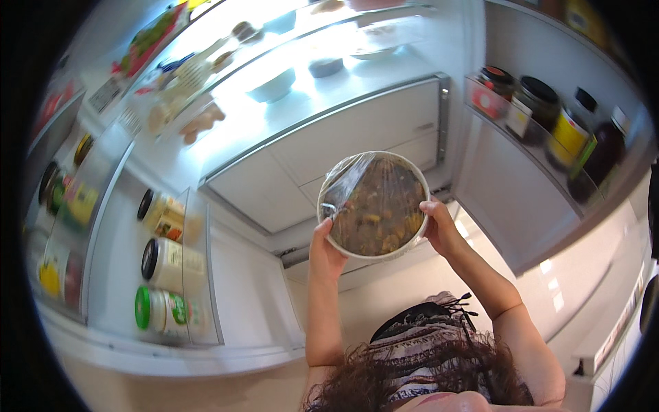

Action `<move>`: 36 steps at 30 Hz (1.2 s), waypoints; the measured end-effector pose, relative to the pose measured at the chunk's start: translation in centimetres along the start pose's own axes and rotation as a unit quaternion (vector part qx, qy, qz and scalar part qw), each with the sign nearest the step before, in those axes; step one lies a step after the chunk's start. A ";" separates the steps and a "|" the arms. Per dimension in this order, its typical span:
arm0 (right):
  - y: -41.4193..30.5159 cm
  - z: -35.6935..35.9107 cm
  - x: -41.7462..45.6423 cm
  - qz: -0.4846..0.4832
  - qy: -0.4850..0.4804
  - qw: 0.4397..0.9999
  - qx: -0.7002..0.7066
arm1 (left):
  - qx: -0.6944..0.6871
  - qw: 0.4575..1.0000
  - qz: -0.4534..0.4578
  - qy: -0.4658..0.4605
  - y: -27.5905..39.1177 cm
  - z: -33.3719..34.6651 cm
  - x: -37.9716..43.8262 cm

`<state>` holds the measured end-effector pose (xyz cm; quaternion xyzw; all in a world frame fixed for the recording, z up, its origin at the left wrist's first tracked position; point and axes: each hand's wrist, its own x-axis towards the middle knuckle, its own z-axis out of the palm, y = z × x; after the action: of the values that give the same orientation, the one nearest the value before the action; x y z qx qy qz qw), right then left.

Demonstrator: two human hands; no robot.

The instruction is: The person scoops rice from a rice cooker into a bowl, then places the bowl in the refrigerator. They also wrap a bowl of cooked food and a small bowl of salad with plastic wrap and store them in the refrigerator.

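Note:
Between my two hands is a round white bowl (382, 256) of cooked food (378, 216), brown with yellowish pieces. Clear plastic wrap (355, 175) is stretched over its top, creased and shiny at the upper left. My left hand (327, 252) grips the left side of the rim, thumb on top. On the right side, my right hand (439, 226) does the same. The fingers under the bowl are hidden. I hold it up in front of an open refrigerator, before its lower drawer fronts (350, 139).
Lit shelves above carry a light bowl (273, 86), a small dish (326, 67) and eggs (203, 123). The left door (252, 293) holds several jars, one a green-lidded jar (162, 311). Jars and bottles, including a yellow-labelled bottle (569, 131), stand in the right door rack (535, 154).

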<state>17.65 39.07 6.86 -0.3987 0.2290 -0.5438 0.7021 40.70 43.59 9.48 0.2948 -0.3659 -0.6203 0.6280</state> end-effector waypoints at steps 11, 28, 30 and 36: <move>4.9 -1.1 -16.1 -0.007 0.249 0.968 0.033 | 0.099 0.959 -0.198 -0.175 -3.1 -3.3 -3.7; 1.0 -3.8 -49.3 -0.285 0.619 0.731 -0.048 | 0.104 0.652 -0.436 -0.611 -24.6 25.2 -12.3; -0.2 -4.4 -54.8 -0.278 0.638 0.715 -0.063 | 0.072 0.633 -0.441 -0.633 -27.6 28.9 -16.7; -3.0 -6.4 -67.0 -0.293 0.785 0.540 -0.074 | 0.137 0.571 -0.437 -0.682 -36.7 40.9 -27.8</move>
<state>-9.25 100.25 -1.91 0.0923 0.5984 -0.7958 0.0104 -12.66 72.64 -0.50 -0.0091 -0.5933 -0.7791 -0.2024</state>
